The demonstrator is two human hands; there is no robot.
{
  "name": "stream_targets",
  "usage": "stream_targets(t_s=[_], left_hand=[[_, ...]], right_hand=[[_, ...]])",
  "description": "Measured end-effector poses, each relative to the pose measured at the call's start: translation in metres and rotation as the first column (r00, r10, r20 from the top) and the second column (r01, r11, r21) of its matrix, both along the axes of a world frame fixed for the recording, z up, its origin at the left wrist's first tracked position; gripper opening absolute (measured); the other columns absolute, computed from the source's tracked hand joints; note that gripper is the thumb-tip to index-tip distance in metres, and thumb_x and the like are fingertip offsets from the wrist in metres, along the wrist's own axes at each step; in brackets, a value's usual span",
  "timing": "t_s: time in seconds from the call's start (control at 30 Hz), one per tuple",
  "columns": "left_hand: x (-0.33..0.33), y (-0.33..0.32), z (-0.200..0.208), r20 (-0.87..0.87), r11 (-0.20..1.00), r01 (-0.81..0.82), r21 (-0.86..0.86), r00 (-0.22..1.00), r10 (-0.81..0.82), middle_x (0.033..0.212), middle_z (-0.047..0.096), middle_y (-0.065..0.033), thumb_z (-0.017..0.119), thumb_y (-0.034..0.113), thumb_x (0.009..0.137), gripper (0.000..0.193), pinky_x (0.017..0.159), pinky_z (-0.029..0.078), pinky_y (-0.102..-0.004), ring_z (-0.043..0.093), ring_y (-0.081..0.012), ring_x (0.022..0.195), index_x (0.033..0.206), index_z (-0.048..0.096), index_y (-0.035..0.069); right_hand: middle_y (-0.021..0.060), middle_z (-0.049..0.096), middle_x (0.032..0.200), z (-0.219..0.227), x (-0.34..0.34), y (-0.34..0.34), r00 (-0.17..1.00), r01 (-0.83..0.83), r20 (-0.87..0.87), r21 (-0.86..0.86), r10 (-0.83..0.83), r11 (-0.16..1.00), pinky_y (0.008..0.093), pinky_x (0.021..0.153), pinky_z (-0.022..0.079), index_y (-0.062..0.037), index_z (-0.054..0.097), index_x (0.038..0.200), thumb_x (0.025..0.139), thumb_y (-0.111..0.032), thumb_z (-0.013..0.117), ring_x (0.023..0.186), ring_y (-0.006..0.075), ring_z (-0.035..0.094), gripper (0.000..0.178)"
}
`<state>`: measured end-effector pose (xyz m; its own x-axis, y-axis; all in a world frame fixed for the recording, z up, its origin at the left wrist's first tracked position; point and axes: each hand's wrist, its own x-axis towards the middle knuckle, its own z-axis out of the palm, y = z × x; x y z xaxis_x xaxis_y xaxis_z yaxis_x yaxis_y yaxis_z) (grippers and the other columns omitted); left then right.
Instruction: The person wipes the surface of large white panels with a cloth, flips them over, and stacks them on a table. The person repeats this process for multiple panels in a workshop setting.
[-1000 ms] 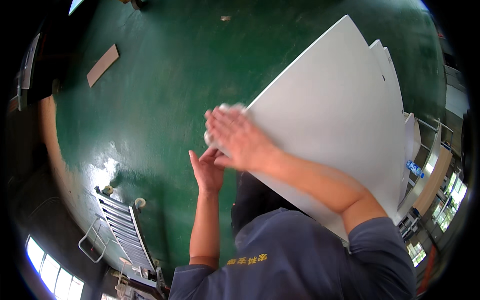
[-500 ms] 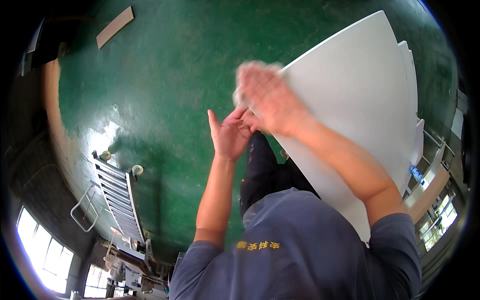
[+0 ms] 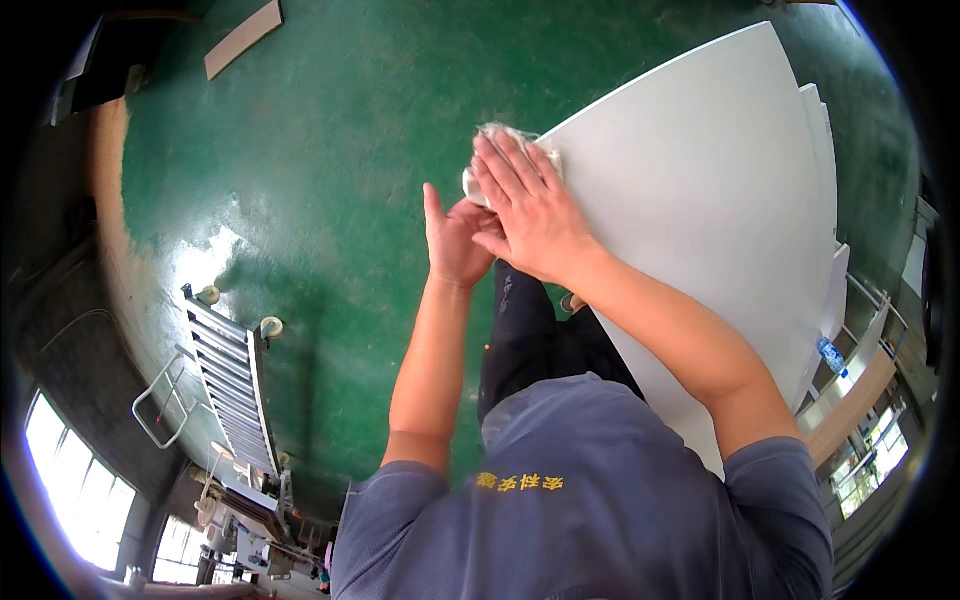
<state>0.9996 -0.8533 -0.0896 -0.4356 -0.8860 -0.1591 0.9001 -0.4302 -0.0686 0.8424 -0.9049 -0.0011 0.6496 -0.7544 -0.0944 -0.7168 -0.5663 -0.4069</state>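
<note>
A large white panel (image 3: pixel 700 170) stands on my right, its near-left edge running past my hands. My right hand (image 3: pixel 535 205) is laid over a crumpled white rag (image 3: pixel 550 153) at this edge and holds it under its stretched fingers. Part of the rag bulges out to the left of the fingers. Just below and left of it, my left hand (image 3: pixel 462 245) is open, palm up, its thumb sticking out. Its fingertips reach under the right hand and are partly hidden there. I cannot tell whether they touch the rag.
More white panels (image 3: pixel 822 130) stand behind the first one. A roller conveyor (image 3: pixel 230 370) on casters is at the left on the green floor (image 3: pixel 330 150). A light board (image 3: pixel 243 40) lies at the far left. A blue-labelled bottle (image 3: pixel 830 355) is at the right beside a wooden board (image 3: pixel 850 410).
My right hand, blurred before, is now sharp and slightly lower, with the rag showing more clearly beneath it. My left hand has moved up a little, closer to the right hand.
</note>
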Motion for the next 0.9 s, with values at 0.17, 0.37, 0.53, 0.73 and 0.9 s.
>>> stream_targets(t_s=[0.17,0.37,0.53,0.73,0.9], left_hand=[[-0.007,-0.019,0.041,0.291,0.966,-0.035,0.258,0.956,-0.043,0.134,0.062,-0.0222,0.015,0.078,0.097,0.107,0.109,0.044,-0.0434,0.061,-0.0328,0.119,0.143,0.042,-0.014],[0.015,-0.006,-0.008,0.254,0.996,0.014,0.084,0.966,-0.035,0.132,0.063,-0.0212,0.016,0.072,0.1,0.095,0.112,0.039,-0.0399,0.055,-0.03,0.127,0.139,0.051,-0.007],[0.021,-0.021,0.032,0.971,0.945,-0.327,-0.024,0.219,0.1,0.142,0.057,-0.0178,0.013,0.058,0.107,0.08,0.118,0.031,-0.0443,0.05,-0.0313,0.135,0.142,0.05,-0.003],[-0.027,-0.012,0.059,0.766,0.847,0.143,-0.512,-0.369,0.526,0.149,0.051,-0.0188,0.023,0.048,0.11,0.068,0.12,0.029,-0.0447,0.043,-0.0332,0.141,0.146,0.047,-0.004],[-0.112,-0.012,0.077,0.711,0.693,0.65,-0.311,-0.325,0.624,0.154,0.044,-0.0195,0.038,0.041,0.108,0.056,0.118,0.032,-0.0429,0.039,-0.0351,0.145,0.144,0.051,-0.001]], right_hand=[[0.017,0.022,0.166,0.01,-0.041,0.054,0.994,-0.023,-0.106,0.134,0.038,0.991,0.0515,0.124,0.017,-0.0008,0.04,0.152,0.083,-0.048,0.072,0.155,0.034,0.018,0.089],[0.0145,0.023,0.167,-0.011,0.018,0.006,0.995,0.06,-0.076,-0.138,-0.071,0.989,0.047,0.125,0.016,-0.0009,0.04,0.152,0.086,-0.054,0.066,0.155,0.0313,0.018,0.089],[0.0127,0.023,0.167,-0.007,-0.002,0.05,0.981,0.14,-0.118,-0.098,-0.151,0.985,0.045,0.126,0.014,-0.0021,0.037,0.154,0.09,-0.054,0.061,0.155,0.0291,0.017,0.086],[0.0122,0.02,0.168,-0.005,-0.096,0.215,0.93,0.241,-0.267,-0.069,-0.251,0.968,0.0469,0.127,0.007,-0.0024,0.029,0.157,0.092,-0.058,0.055,0.156,0.03,0.015,0.09],[0.0154,0.027,0.165,-0.003,-0.176,0.367,0.814,0.563,-0.191,0.027,-0.549,0.826,0.0487,0.126,0.012,-0.0039,0.039,0.153,0.091,-0.056,0.058,0.154,0.0323,0.021,0.083]])
